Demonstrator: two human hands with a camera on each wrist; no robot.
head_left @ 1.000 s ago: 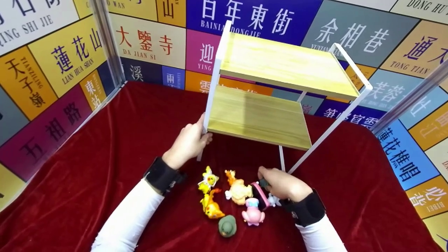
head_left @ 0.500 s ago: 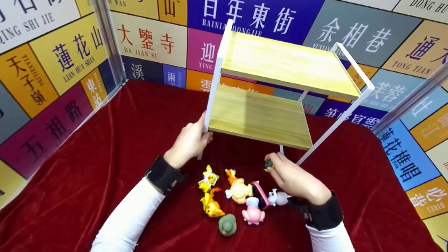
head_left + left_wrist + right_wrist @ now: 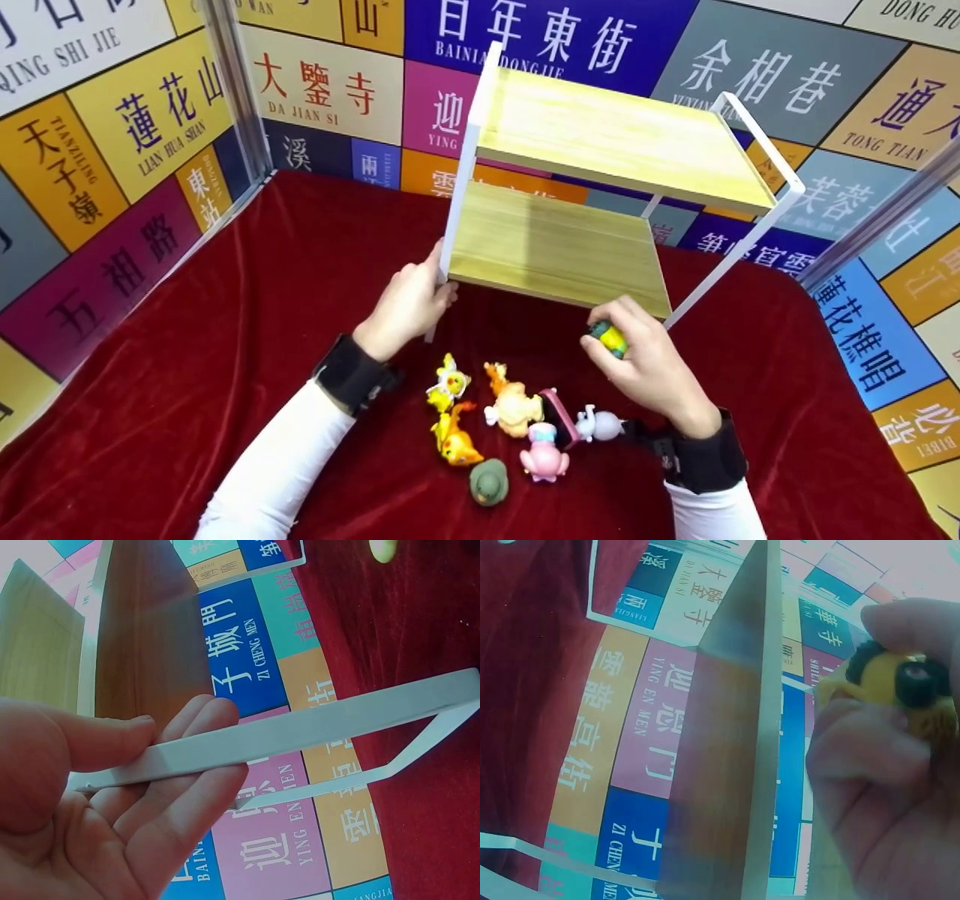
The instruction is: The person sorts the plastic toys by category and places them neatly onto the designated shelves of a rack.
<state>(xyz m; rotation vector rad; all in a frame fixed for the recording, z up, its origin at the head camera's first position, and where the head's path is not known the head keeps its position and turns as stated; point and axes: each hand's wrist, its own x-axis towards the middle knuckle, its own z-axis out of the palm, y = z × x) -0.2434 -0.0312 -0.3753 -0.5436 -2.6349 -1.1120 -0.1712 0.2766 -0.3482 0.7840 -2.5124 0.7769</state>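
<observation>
A two-tier shelf with a white frame and wooden boards stands in front of me; its lower board (image 3: 555,247) is nearest my hands. My left hand (image 3: 409,304) grips the front left leg, and in the left wrist view thumb and fingers lie on either side of that white leg (image 3: 300,727). In my right hand (image 3: 651,364) is a small green and yellow toy figure (image 3: 613,341), held by the front right corner of the lower board. The right wrist view shows a dark round part on the yellow toy figure (image 3: 877,679); the fingers cover much of it.
Several toy figures lie on the red cloth (image 3: 300,247) before the shelf: a yellow one (image 3: 450,381), an orange one (image 3: 454,442), a green one in a hat (image 3: 489,482), a pink one (image 3: 544,457), a grey one (image 3: 602,425). Sign-covered panels (image 3: 322,82) enclose the area.
My right hand has lifted the green and yellow toy figure from beside the other toys, up and right to the lower board's corner. The grey toy figure is now uncovered. My left hand stays put.
</observation>
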